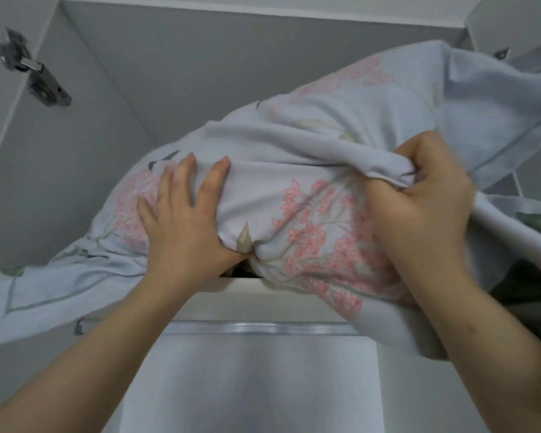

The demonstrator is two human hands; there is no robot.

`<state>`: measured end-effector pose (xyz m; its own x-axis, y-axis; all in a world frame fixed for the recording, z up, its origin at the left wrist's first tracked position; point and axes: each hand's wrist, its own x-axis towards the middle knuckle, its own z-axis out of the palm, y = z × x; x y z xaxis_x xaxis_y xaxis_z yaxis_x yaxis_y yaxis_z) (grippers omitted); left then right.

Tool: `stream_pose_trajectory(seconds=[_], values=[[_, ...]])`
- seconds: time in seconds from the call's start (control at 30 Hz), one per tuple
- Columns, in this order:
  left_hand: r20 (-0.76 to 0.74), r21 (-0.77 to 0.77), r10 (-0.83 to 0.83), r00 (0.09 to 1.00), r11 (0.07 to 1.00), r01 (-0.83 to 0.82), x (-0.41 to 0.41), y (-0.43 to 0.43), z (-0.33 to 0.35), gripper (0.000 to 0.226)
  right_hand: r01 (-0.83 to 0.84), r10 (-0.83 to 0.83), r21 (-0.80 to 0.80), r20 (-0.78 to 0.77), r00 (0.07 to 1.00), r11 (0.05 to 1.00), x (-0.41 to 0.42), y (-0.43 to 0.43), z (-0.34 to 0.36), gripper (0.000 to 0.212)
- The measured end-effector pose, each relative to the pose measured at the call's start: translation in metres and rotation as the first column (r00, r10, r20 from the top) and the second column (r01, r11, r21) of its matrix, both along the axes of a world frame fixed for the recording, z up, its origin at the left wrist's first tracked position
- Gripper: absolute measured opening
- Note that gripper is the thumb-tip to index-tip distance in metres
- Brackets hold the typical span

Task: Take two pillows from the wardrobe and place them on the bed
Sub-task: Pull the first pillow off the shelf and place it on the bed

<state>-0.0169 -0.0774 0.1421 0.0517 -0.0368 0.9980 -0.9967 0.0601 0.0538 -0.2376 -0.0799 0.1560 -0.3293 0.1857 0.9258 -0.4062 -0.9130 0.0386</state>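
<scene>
Found one pillow (294, 157) in the top compartment of the wardrobe (107, 145), lying aslant on the shelf (231, 284). Recorded a pale blue case with pink blossom print. Noted its near end bulging past the shelf's front edge and a flat border of the case hanging over that edge at the left. Traced the far end up to the right side of the compartment.

Found the left hand (185, 220) on the pillow's near face, fingers (188, 170) spread and laid along the cloth, thumb dug into a pucker at the lower bulge, clasping the stuffing between thumb and fingers.

Found the right hand (425, 195) clenched on a bunched fold of the case at the pillow's right side, knuckles turned to the camera, cloth gathered inside the fist.

Noted a metal hinge (35, 73) on the left wall. Noted a bright rail (256, 328) under the shelf. Noted dark green cloth (534, 223) at the right edge, just beside the pillow; cannot tell what it belongs to.
</scene>
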Motion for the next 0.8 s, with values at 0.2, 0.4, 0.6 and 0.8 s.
stream_pose_trajectory(seconds=[0.2, 0.4, 0.6, 0.8], values=[[0.113, 0.116, -0.023, 0.993, 0.993, 0.01, -0.002, -0.008, -0.011, 0.082, -0.127, 0.088, 0.272, 0.151, 0.985, 0.954, -0.007, -0.02, -0.016, 0.034], [0.242, 0.014, -0.006, 0.97, 1.0, 0.002, 0.004, -0.029, -0.02, 0.048, -0.119, 0.024, 0.453, 0.21, 0.977, 0.883, -0.005, -0.039, -0.027, 0.034], [0.209, -0.114, -0.027, 0.977, 0.992, 0.052, 0.001, -0.038, -0.029, 0.043, -0.062, -0.028, 0.505, 0.168, 0.985, 0.861, -0.004, -0.033, -0.037, 0.026], [0.165, -0.133, -0.126, 0.978, 0.98, 0.148, -0.01, -0.023, -0.051, 0.037, -0.084, 0.014, 0.553, 0.13, 0.991, 0.829, -0.01, -0.018, -0.049, 0.029]])
